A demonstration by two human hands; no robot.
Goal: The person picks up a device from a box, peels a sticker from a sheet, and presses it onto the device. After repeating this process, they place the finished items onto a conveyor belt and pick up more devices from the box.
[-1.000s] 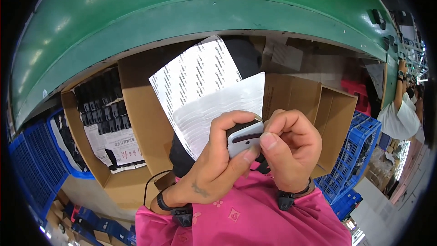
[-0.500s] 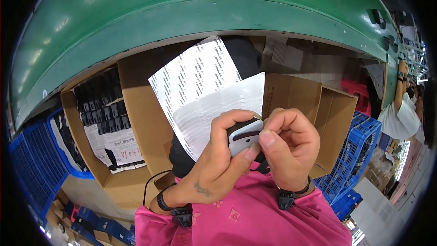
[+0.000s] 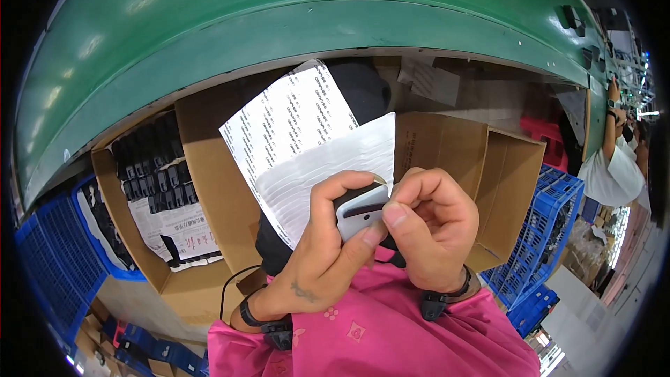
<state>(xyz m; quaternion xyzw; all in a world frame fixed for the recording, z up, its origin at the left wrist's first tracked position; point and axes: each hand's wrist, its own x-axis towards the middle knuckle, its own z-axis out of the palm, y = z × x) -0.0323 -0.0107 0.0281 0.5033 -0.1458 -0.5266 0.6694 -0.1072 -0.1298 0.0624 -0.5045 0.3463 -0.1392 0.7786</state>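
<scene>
My left hand point(image 3: 328, 248) is closed around a small rounded device point(image 3: 363, 220), dark on its sides, with a pale blue-grey face bearing a dark oblong strip and a small dark dot. The device is tilted toward me. At its right edge, my right hand point(image 3: 436, 234) is pinched, thumb against index finger. Whatever sits between those fingertips is too small or hidden to make out. Behind my hands, a white sheet with rows of print point(image 3: 293, 112) rests over my dark-clad legs. Its lower part is a blank, rippled white layer point(image 3: 328, 157).
On the left, an open cardboard box point(image 3: 202, 188) holds rows of black pieces point(image 3: 157, 185) and printed paper. Another open carton point(image 3: 447, 160) stands right, beside a blue crate point(image 3: 537, 237). A green workbench point(image 3: 314, 21) curves across the far side. Another person point(image 3: 611, 174) is at far right.
Both hands and the device appear slightly further left in view, as does the sheet. The grip and the pinch look the same.
</scene>
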